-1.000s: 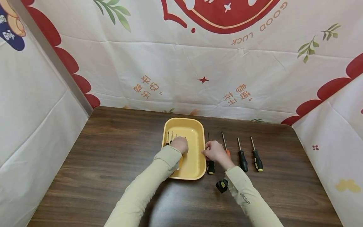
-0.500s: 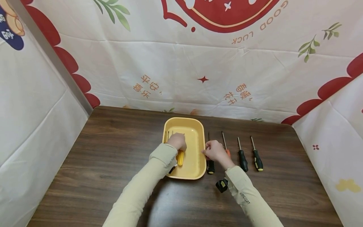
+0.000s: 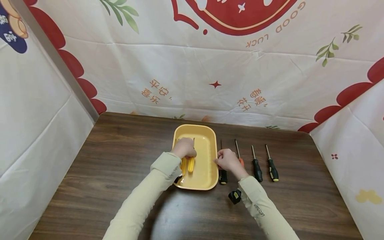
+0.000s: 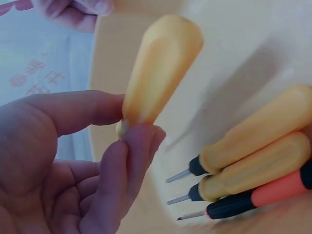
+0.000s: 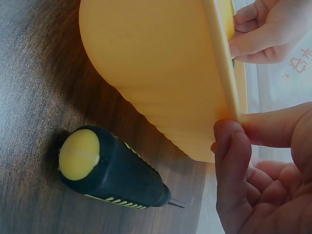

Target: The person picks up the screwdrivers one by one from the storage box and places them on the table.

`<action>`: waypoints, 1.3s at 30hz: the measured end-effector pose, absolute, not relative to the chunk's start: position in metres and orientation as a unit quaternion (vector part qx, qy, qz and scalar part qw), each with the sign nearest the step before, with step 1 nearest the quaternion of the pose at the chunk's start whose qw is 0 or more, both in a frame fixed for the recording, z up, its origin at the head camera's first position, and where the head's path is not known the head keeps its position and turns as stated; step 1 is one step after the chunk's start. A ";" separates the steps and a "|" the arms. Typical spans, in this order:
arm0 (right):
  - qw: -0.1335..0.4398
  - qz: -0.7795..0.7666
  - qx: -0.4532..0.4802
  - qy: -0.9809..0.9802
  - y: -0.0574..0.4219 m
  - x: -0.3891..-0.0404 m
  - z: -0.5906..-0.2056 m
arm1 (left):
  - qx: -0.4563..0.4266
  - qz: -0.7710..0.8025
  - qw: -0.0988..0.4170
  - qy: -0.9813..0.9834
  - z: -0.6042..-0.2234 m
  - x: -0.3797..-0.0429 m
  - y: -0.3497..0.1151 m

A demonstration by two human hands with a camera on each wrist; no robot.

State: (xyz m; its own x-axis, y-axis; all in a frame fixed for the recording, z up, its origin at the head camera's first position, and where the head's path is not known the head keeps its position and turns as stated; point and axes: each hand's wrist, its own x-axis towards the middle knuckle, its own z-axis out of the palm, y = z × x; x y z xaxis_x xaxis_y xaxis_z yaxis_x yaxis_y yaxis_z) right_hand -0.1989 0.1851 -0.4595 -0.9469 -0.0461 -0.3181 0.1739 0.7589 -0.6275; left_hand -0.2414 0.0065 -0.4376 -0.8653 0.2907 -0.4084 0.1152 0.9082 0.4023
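Note:
My left hand (image 3: 185, 147) is over the left half of a yellow tray (image 3: 214, 140). Its thumb and fingers pinch a yellow-handled screwdriver (image 4: 163, 63) near the base of the handle; the fingers hide part of it. Beside it in the tray lie two more yellow-handled screwdrivers (image 4: 263, 129) and a red-and-black screwdriver (image 4: 278, 195). At the tray's right side, my right hand (image 3: 228, 160) pinches the rim between thumb and fingers. Just outside that wall lies a black screwdriver with a yellow end cap (image 5: 122, 168).
Right of the tray on the dark wooden table (image 3: 120, 150) lie an orange-handled screwdriver (image 3: 241, 161) and two black-handled screwdrivers (image 3: 257, 170). A small black object with a yellow mark (image 3: 235, 196) sits near the right forearm. A printed cloth (image 3: 186, 66) hangs behind the table.
My left hand has moved leftward and slightly away from me within the tray, bringing the yellow screwdriver handles into view. The right hand stays on the rim.

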 end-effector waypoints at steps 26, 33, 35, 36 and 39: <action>0.157 -0.350 0.036 0.923 0.186 -0.198 -0.461 | 0.089 0.264 0.123 0.953 -0.413 -0.232 -0.043; 0.157 -0.349 0.035 0.923 0.187 -0.198 -0.461 | 0.083 0.274 0.101 0.953 -0.409 -0.229 -0.059; 0.158 -0.350 0.035 0.923 0.186 -0.198 -0.462 | 0.075 0.276 0.102 0.953 -0.408 -0.229 -0.064; 0.157 -0.350 0.034 0.923 0.186 -0.198 -0.462 | 0.074 0.276 0.101 0.953 -0.407 -0.228 -0.067; 0.155 -0.349 0.031 0.923 0.186 -0.198 -0.462 | 0.071 0.271 0.100 0.955 -0.405 -0.227 -0.075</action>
